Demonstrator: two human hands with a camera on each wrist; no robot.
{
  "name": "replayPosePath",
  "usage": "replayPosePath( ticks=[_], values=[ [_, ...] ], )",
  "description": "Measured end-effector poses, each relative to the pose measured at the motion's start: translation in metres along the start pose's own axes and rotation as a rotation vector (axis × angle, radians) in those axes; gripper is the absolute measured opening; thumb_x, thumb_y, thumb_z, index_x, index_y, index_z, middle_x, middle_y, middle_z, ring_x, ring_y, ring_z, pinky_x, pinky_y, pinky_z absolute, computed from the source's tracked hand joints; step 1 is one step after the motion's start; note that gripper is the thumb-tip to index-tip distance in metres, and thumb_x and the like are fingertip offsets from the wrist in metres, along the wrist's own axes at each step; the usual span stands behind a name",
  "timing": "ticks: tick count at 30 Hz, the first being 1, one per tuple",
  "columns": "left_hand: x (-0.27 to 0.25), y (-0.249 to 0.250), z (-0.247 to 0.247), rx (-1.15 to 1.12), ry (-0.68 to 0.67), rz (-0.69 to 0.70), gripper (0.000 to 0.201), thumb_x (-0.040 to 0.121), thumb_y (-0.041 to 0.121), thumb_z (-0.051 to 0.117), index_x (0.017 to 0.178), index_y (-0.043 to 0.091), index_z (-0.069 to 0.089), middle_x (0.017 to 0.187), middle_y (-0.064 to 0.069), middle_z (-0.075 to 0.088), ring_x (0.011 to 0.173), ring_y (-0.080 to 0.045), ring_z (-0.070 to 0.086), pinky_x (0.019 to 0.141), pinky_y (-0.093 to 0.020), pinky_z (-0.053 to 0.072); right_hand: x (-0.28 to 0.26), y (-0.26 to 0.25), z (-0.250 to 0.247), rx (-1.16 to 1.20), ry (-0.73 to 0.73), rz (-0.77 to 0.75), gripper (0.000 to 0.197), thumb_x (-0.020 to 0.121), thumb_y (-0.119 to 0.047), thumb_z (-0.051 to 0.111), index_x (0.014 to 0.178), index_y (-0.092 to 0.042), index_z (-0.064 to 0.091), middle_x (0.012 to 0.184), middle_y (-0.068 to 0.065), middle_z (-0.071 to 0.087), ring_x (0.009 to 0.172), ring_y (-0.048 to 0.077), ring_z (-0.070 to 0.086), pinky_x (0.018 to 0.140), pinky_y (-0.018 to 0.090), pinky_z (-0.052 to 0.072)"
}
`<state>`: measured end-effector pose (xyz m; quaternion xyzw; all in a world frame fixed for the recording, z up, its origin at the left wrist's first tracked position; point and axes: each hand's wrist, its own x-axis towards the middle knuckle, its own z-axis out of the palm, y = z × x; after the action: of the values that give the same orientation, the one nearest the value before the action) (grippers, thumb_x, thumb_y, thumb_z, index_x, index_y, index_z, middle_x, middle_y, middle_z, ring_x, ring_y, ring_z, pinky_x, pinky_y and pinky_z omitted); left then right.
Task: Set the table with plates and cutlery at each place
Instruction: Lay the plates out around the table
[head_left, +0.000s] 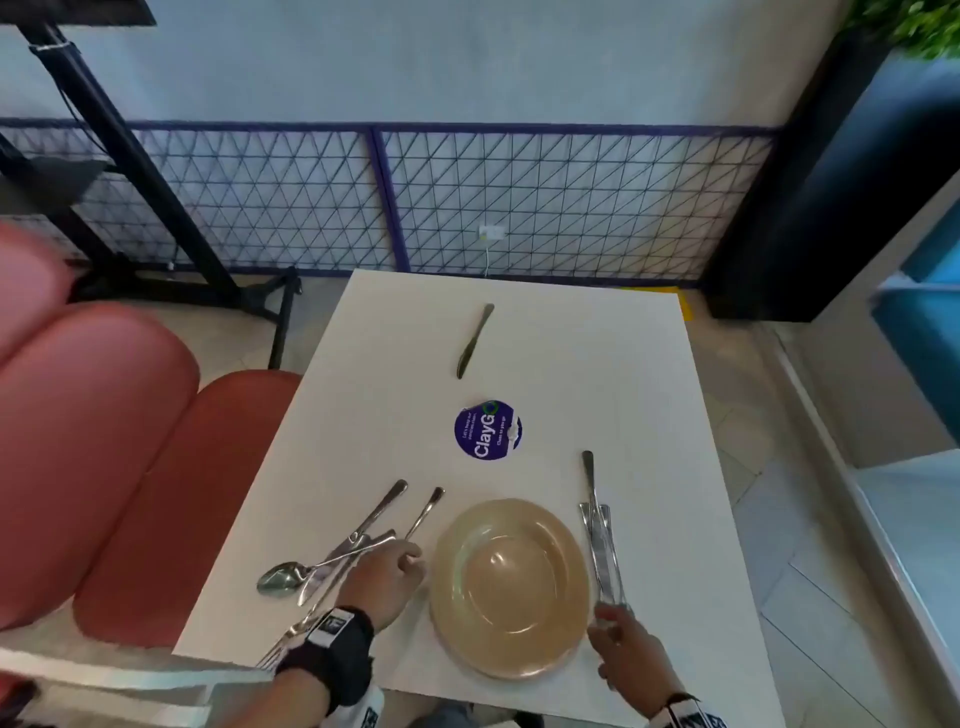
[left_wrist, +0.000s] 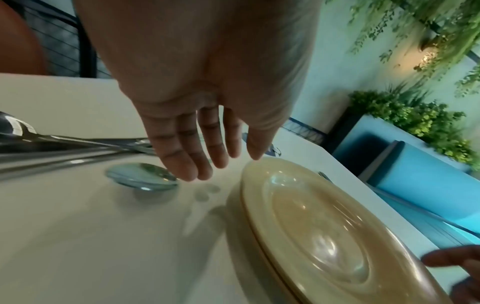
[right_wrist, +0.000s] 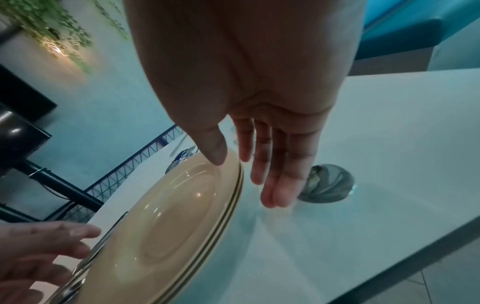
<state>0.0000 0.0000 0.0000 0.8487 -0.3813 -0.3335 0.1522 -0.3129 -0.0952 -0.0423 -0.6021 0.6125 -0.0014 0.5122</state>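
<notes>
A stack of beige plates (head_left: 511, 587) sits on the white table (head_left: 571, 364) near its front edge. My left hand (head_left: 410, 558) hovers just left of the stack with straight fingers (left_wrist: 182, 164) and holds nothing; a spoon bowl (left_wrist: 141, 178) lies beside its fingertips. Loose spoons, knives and forks (head_left: 337, 556) lie crossed at the left. My right hand (head_left: 610, 623) is open at the stack's right rim, its fingers (right_wrist: 275, 191) next to a spoon bowl (right_wrist: 327, 185). That spoon belongs to a cutlery bundle (head_left: 600, 551). A single knife (head_left: 475, 340) lies at the far end.
A round purple sticker (head_left: 488, 430) marks the table's middle. Red padded seats (head_left: 104, 467) stand along the left side. A wire-mesh railing (head_left: 519, 208) runs behind the table, with a black stand (head_left: 130, 182) at far left and a blue bench (head_left: 924, 338) at right.
</notes>
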Motion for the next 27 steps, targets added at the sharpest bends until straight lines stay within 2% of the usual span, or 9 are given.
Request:
replayPosePath(
  ticks=[2,3,6,10,15,18,20,23,27],
  values=[
    [0.016,0.007,0.010,0.012,-0.017,-0.035,0.037,0.086,0.043,0.057,0.121,0.033,0.061,0.118,0.008,0.066,0.100,-0.011,0.062,0.095,-0.032,0.048,0.009,-0.007,0.004,-0.002,-0.011,0.017,0.038,0.093,-0.024,0.057,0.130,-0.019,0.049,0.105,0.005,0.069,0.070,0.017,0.066,0.068,0.031,0.055],
    [0.022,0.011,0.013,-0.003,-0.049,-0.058,0.046,0.083,0.047,0.059,0.127,0.033,0.057,0.123,0.007,0.063,0.107,-0.014,0.062,0.097,-0.033,0.048,0.011,-0.012,0.005,0.004,-0.036,0.027,0.042,0.094,-0.022,0.056,0.135,-0.018,0.045,0.104,0.004,0.067,0.072,0.017,0.066,0.066,0.029,0.053],
    [0.035,0.017,0.024,0.034,-0.115,-0.075,0.058,0.078,0.051,0.065,0.131,0.035,0.050,0.132,0.007,0.055,0.116,-0.021,0.060,0.099,-0.038,0.047,0.015,-0.023,0.009,0.052,-0.056,0.069,0.043,0.096,-0.016,0.050,0.138,-0.016,0.040,0.097,0.008,0.065,0.070,0.021,0.065,0.060,0.028,0.052],
    [0.048,0.014,0.032,0.077,-0.121,-0.042,0.051,0.080,0.038,0.068,0.127,0.030,0.050,0.132,0.003,0.054,0.115,-0.025,0.058,0.098,-0.039,0.046,0.022,-0.030,0.009,0.161,-0.027,0.134,0.034,0.099,-0.013,0.045,0.132,-0.018,0.043,0.093,0.012,0.067,0.068,0.023,0.065,0.060,0.031,0.056],
    [0.052,0.011,0.022,0.008,-0.059,0.001,0.042,0.078,0.032,0.070,0.117,0.030,0.053,0.114,0.006,0.057,0.099,-0.018,0.061,0.086,-0.035,0.051,0.029,-0.035,0.011,0.338,-0.021,0.221,0.023,0.101,-0.016,0.044,0.122,-0.018,0.053,0.088,0.012,0.069,0.067,0.024,0.065,0.060,0.032,0.053],
    [0.058,0.007,0.001,-0.141,-0.008,0.016,0.032,0.081,0.029,0.069,0.111,0.032,0.058,0.110,0.008,0.067,0.092,-0.017,0.066,0.084,-0.036,0.053,0.035,-0.036,0.014,0.383,-0.012,0.256,0.023,0.099,-0.016,0.046,0.120,-0.015,0.057,0.089,0.014,0.069,0.070,0.027,0.066,0.062,0.034,0.055],
    [0.066,0.002,-0.021,-0.275,-0.011,0.012,0.022,0.084,0.029,0.067,0.105,0.033,0.062,0.114,0.011,0.068,0.091,-0.018,0.067,0.085,-0.037,0.054,0.037,-0.038,0.016,0.396,0.007,0.264,0.023,0.098,-0.012,0.049,0.120,-0.015,0.056,0.094,0.017,0.070,0.081,0.034,0.070,0.068,0.041,0.060],
    [0.082,-0.009,-0.064,-0.444,-0.037,-0.029,0.015,0.091,0.023,0.062,0.102,0.030,0.068,0.101,0.004,0.074,0.091,-0.020,0.070,0.085,-0.040,0.057,0.037,-0.046,0.015,0.405,0.035,0.246,0.021,0.095,-0.009,0.055,0.115,-0.016,0.057,0.090,0.019,0.069,0.082,0.035,0.070,0.073,0.050,0.061],
    [0.110,-0.041,-0.113,-0.667,0.001,-0.154,0.022,0.097,0.013,0.053,0.103,0.025,0.069,0.099,-0.012,0.072,0.088,-0.030,0.067,0.077,-0.047,0.057,0.041,-0.050,0.017,0.383,0.082,0.235,0.021,0.091,-0.008,0.059,0.110,-0.015,0.060,0.083,0.019,0.069,0.076,0.033,0.068,0.064,0.045,0.060]
  ],
)
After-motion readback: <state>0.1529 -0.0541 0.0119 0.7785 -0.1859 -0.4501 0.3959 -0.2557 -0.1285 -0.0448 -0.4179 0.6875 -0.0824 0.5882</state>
